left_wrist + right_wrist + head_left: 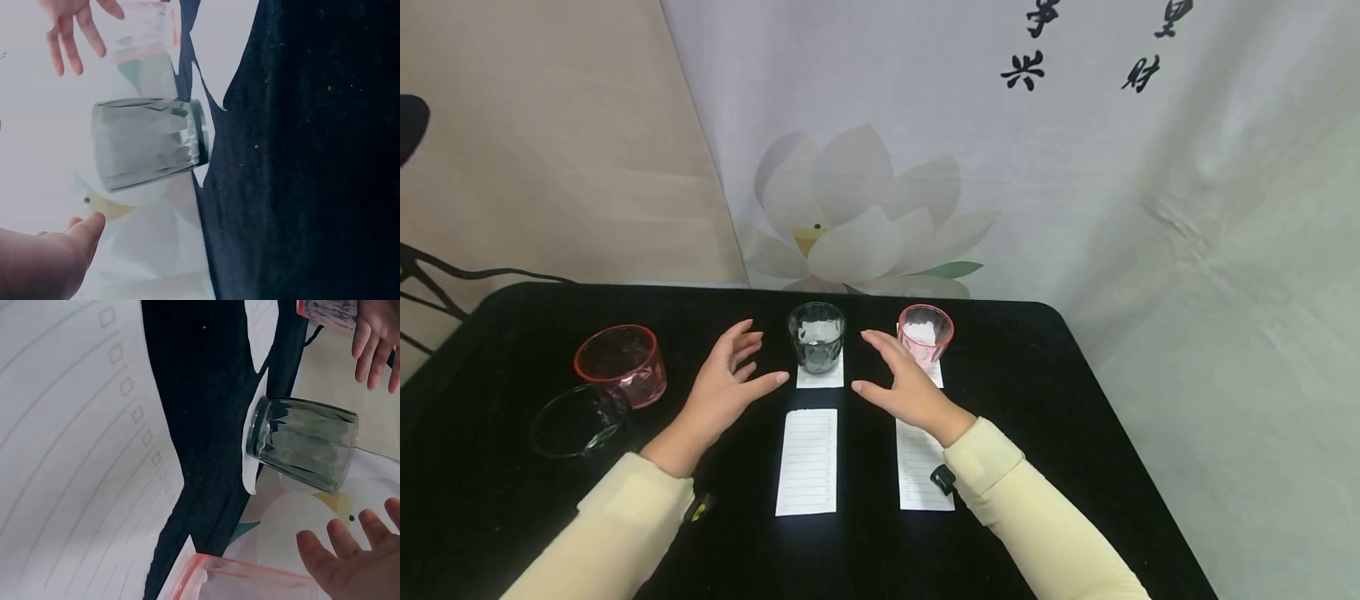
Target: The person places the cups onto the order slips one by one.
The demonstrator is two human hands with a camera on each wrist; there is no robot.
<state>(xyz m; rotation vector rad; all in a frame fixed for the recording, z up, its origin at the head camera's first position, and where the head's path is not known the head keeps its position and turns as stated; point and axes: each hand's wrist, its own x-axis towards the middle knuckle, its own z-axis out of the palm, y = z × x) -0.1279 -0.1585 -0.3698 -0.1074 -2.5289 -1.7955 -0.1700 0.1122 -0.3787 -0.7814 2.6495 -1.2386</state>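
A grey-tinted glass (817, 340) stands upright on a white slip of paper (820, 379) at the back of the black table. To its left my left hand (721, 390) is spread, fingers relaxed and apart from the glass. My right hand (913, 392) hovers on the other side, thumb and fingers loosely parted, also holding nothing. Behind the right hand a pink glass (931, 325) with a red rim stands on another paper slip. In the right wrist view the grey glass (306, 442) sits between both hands.
At the left stand a second red-rimmed pink glass (643, 379) and a dark clear glass (583, 425). Two lined paper sheets (807, 467) lie in front of the hands, the right one partly under the right wrist. A white curtain (865, 100) hangs behind the table.
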